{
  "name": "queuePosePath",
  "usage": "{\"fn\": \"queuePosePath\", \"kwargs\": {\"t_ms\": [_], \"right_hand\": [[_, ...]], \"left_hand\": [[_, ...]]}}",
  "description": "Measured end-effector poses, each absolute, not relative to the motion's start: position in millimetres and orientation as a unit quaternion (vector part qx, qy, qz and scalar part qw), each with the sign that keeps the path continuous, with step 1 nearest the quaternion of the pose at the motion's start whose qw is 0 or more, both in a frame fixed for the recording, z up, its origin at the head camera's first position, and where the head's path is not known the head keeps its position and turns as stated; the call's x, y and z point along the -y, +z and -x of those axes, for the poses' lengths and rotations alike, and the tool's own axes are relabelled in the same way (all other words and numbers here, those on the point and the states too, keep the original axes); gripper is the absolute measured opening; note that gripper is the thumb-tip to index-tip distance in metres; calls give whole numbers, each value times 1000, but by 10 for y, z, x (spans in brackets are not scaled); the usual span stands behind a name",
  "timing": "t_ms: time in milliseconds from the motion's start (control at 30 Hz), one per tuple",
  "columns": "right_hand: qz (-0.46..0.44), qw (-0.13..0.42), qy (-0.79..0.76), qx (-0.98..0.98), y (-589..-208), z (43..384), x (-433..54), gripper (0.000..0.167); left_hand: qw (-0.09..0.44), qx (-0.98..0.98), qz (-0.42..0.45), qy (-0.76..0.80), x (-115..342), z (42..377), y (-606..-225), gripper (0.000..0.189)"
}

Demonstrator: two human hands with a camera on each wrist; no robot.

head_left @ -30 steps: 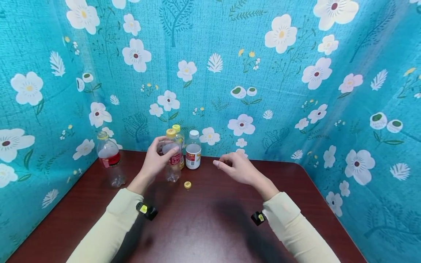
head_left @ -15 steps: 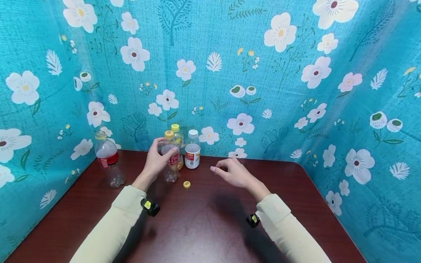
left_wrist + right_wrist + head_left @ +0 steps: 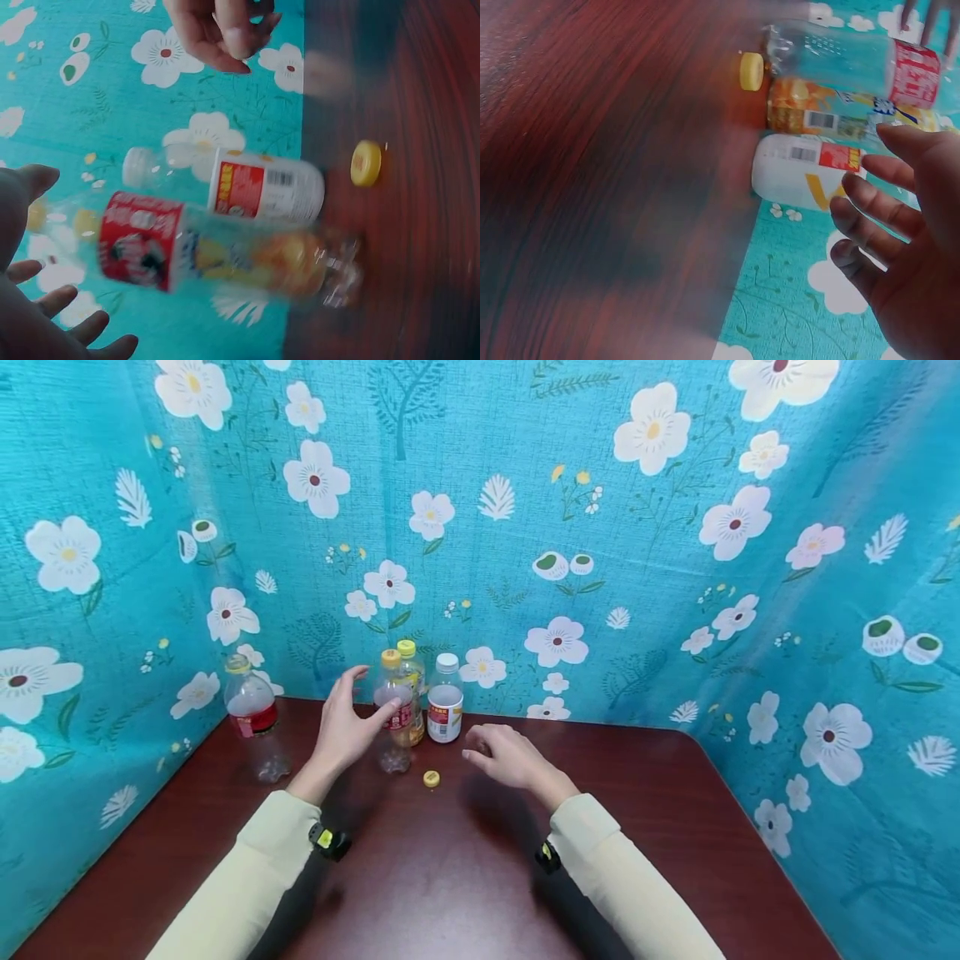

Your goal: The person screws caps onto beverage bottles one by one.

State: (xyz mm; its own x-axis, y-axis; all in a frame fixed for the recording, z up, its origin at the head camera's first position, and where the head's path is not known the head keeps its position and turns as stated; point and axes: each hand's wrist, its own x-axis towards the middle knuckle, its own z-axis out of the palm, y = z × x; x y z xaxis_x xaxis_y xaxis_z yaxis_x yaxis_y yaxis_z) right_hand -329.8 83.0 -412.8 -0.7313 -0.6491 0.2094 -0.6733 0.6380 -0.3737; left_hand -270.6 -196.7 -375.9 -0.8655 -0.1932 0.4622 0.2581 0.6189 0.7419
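A clear plastic bottle with a red label and yellow cap (image 3: 400, 718) stands upright. My left hand (image 3: 345, 727) is right beside it, fingers spread and thumb in front of it in the head view; the left wrist view shows the fingers apart from it. Behind that bottle is a yellow-capped bottle with an orange-yellow label (image 3: 810, 109). To its right stands a white-capped bottle with a white label (image 3: 445, 714). My right hand (image 3: 510, 758), fingers loosely bent and holding nothing, hovers just right of the white-capped bottle. A loose yellow cap (image 3: 431, 779) lies in front of the bottles.
Another clear bottle with a red label (image 3: 255, 722) stands at the far left of the dark red-brown table (image 3: 450, 877). A blue flowered curtain (image 3: 480, 527) hangs close behind the bottles and along both sides.
My left hand has let go of the red-label bottle, its fingers opening and moving left. My right hand has moved left, closer to the white-capped bottle. The bottles stay in place.
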Motion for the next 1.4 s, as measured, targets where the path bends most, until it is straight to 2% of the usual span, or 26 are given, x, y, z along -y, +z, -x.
{"fn": "queuePosePath", "kwargs": {"t_ms": [100,300,467,567,700,867,1000,1200,1400], "right_hand": [[-378,36,193,905,-4159,3322,-750,30],[-396,24,164,903,-4238,3340,-625,58],[-394,-2,167,904,-4297,3352,-547,60],[-398,-13,169,902,-4318,3370,-518,55],[-407,-17,167,898,-4344,3392,-458,53],[-408,-25,149,900,-4398,3392,-351,58],[-410,-34,132,902,-4446,3371,-273,55],[-439,-27,102,892,-4496,3370,-192,41],[-459,-28,83,884,-4550,3384,-136,30]], "left_hand": [[309,858,24,-410,2057,2603,-3691,69],[455,804,-7,-383,2324,2393,-3608,56],[518,777,-63,-352,2601,2253,-3617,66],[511,776,-114,-353,2742,2233,-3639,78],[459,786,-166,-379,2902,2266,-3689,89],[391,804,-172,-414,3072,2328,-3788,92],[353,815,-173,-426,3153,2345,-3857,92],[336,825,-159,-426,3216,2407,-3913,84],[346,828,-152,-414,3226,2437,-3926,76]]}}
